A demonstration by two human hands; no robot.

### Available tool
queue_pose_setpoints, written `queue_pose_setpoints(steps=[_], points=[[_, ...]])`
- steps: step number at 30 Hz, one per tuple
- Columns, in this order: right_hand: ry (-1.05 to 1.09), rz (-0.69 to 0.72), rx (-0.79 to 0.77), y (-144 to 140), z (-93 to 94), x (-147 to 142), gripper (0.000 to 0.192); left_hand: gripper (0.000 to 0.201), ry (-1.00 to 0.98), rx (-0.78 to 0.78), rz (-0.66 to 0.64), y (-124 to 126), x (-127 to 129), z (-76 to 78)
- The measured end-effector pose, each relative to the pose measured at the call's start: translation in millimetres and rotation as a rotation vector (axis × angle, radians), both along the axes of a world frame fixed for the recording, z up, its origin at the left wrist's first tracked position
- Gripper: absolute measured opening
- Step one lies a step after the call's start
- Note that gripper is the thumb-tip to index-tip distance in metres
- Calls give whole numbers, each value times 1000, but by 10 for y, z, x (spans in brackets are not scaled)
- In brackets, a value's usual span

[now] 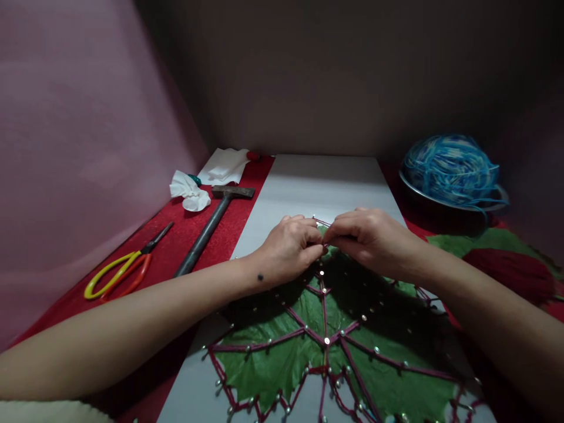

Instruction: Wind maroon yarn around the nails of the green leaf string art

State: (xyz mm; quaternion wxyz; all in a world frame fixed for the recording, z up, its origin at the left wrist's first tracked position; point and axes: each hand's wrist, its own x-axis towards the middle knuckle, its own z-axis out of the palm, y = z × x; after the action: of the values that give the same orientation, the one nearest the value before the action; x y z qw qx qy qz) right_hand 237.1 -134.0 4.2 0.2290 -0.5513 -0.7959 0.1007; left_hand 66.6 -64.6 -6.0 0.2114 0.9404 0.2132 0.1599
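Observation:
A large green leaf (264,373) lies on a white board (326,182), with several silver nails (326,341) standing along its edge and veins. Maroon yarn (282,341) runs from nail to nail, tracing the outline and the veins. Near the leaf's far end, my left hand (293,244) pinches the yarn between thumb and fingers. Close against it, my right hand (365,235) is closed on the same yarn from the other side. The fingertips almost meet, and they hide the exact spot where the yarn is gripped.
Left of the board, scissors (127,264) with yellow and orange handles and a hammer (211,226) lie on red cloth (185,226), near crumpled white paper (189,191). At right are blue yarn (452,167) in a metal bowl (440,200) and a dark red yarn bundle (506,273) beside leaves.

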Motion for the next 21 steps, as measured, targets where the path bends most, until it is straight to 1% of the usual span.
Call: queue_pose_setpoints(steps=[5, 8, 11, 15, 17, 21], points=[[-13, 29, -43, -25, -17, 66, 20, 18, 1, -21, -82, -5, 45, 11], [-41, 18, -28, -28, -21, 95, 21, 20, -30, -72, -103, 1, 75, 21], [-39, 1, -21, -28, 1, 98, 21, 20, -50, -157, -67, 11, 96, 49], [-21, -23, -12, -31, 29, 74, 21, 18, -31, -323, 29, 16, 98, 109], [-23, -34, -6, -31, 30, 60, 21, 18, -15, -357, 52, 18, 92, 135], [-43, -35, -2, -32, 23, 41, 21, 17, -1, -373, 49, 29, 89, 169]])
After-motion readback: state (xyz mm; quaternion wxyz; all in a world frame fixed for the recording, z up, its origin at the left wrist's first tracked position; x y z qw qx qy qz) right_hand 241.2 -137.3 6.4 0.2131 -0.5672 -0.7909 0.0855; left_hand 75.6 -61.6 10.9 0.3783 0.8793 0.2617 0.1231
